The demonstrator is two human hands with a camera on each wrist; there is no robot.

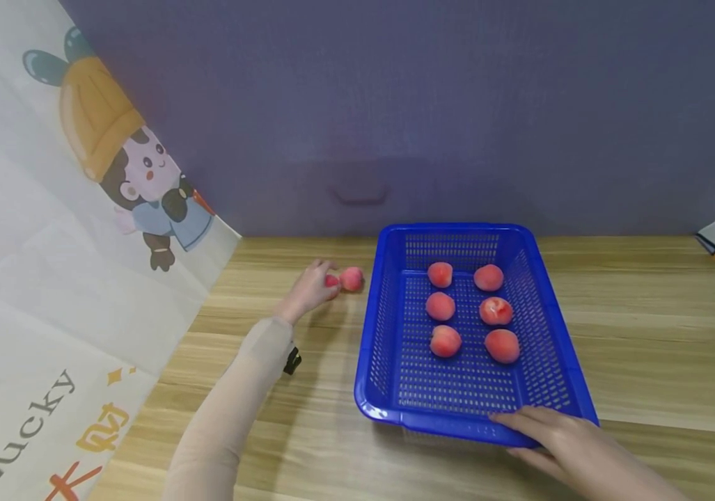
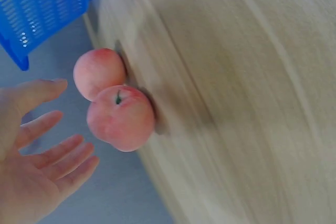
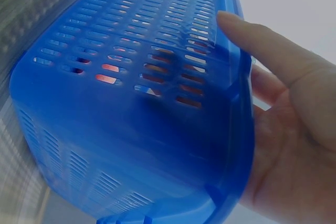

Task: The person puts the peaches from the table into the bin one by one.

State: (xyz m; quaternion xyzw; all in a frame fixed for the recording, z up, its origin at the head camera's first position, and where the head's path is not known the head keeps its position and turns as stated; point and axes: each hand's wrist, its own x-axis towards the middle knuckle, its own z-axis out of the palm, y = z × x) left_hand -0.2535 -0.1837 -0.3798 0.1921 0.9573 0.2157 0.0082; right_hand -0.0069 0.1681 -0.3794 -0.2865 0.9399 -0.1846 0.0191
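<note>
My left hand (image 1: 310, 289) reaches over the table left of the blue basket (image 1: 366, 348). Two pink-red peaches lie side by side there. The nearer peach (image 2: 121, 121), its green stem showing, is partly hidden behind the fingers in the head view; the other peach (image 1: 351, 279) sits closer to the basket. In the left wrist view, thumb and fingers are spread with a gap to both fruits. My right hand (image 1: 560, 442) grips the basket's front rim near its right corner, thumb on the outside in the right wrist view. Inside the basket, several peaches (image 1: 441, 306) stand in two columns.
The wood-grain table (image 1: 651, 334) runs back to a grey-blue panel (image 1: 357, 118). On the left is a white sheet (image 1: 12, 278) printed with a cartoon figure and lettering. A small black device (image 1: 292, 360) is at my left wrist.
</note>
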